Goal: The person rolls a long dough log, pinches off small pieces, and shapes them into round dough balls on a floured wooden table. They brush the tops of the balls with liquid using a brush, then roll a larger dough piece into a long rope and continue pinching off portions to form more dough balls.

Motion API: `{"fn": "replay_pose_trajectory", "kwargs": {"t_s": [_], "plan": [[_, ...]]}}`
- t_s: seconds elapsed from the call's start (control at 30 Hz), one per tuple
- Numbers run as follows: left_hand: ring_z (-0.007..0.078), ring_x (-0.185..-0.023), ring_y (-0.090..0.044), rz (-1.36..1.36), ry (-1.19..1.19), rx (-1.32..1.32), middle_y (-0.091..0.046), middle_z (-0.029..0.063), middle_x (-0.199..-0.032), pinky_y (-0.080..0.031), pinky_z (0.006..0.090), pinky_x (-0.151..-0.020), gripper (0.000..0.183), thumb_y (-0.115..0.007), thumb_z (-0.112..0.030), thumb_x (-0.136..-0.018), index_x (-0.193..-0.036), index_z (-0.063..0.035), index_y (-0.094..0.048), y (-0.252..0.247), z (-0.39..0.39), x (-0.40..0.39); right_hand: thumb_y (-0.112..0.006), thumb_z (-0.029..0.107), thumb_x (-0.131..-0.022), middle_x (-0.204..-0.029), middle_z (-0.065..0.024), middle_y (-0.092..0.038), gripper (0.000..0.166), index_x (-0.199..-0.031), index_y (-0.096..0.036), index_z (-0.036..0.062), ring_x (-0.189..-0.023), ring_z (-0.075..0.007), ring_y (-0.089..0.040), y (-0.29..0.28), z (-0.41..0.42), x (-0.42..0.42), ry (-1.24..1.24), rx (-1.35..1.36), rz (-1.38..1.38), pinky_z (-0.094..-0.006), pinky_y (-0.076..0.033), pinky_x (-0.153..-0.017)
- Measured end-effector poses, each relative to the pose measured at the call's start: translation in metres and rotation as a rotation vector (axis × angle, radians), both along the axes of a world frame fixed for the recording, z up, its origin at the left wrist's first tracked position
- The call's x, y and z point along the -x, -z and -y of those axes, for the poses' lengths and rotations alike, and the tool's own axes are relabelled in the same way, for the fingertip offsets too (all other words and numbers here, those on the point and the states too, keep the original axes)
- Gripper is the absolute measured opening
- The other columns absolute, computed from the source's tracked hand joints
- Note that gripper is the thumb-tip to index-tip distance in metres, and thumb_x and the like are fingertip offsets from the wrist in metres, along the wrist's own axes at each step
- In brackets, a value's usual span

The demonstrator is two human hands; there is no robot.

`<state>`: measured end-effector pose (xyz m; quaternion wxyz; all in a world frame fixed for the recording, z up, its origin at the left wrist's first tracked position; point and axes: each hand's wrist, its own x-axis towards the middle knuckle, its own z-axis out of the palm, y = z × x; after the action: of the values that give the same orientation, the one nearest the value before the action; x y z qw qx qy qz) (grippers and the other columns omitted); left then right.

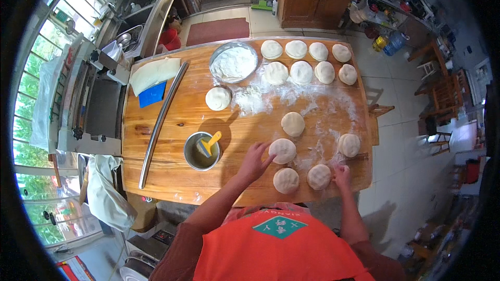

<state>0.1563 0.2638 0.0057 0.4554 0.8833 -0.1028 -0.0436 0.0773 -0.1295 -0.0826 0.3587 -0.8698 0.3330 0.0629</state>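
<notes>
My left hand (254, 162) is at the left edge of a round, flattened dough piece (283, 151), its thumb and fingers apart; the thumb tip overlaps the rim. Closer to me lies another dough round (286, 181). My right hand (342, 175) is low over the table, fingers curled, beside the right edge of a dimpled dough round (319, 176). Whether anything is between those fingers is hidden. Beyond that hand sits a dough round (349, 145) that looks doubled at its edge. Farther off is a smoother round (293, 124).
Dough rounds (301, 72) stand in two rows at the far right of the wooden table (168, 125). Left of them are a flour bowl (233, 62) and loose flour (252, 100). A metal pot (202, 151) holds a yellow-handled brush (211, 143). A metal rod (162, 125) lies near a blue scraper (152, 94).
</notes>
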Motion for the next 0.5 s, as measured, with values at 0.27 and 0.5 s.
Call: {"fn": "replay_pose_trajectory", "kwargs": {"t_s": [0.27,0.5], "plan": [[0.0395,-0.105,-0.062,-0.531,0.061,-0.295,-0.065,0.0221,-0.111,-0.052,0.0458,-0.089,0.072,-0.088,-0.04,-0.065,-0.117,-0.0002,-0.06,0.052,0.06,-0.06,-0.088,0.027,-0.072,-0.086,-0.0088,-0.069,0.045,-0.099,-0.064,-0.0004,-0.074,-0.0173,-0.064,0.034,-0.013,0.025,0.037,-0.335,-0.271,-0.0339,-0.054,-0.065],[0.0379,-0.099,-0.065,-0.252,0.237,0.047,-0.067,0.022,-0.106,-0.052,0.0455,-0.083,0.044,-0.079,-0.016,-0.072,-0.111,-0.0051,-0.063,0.047,0.059,-0.047,-0.083,0.02,-0.072,-0.095,-0.0098,-0.068,0.038,-0.098,-0.064,0.0012,-0.084,-0.0192,-0.064,0.019,-0.045,0.011,-0.237,-0.152,0.17,-0.0355,-0.053,-0.075]]}}
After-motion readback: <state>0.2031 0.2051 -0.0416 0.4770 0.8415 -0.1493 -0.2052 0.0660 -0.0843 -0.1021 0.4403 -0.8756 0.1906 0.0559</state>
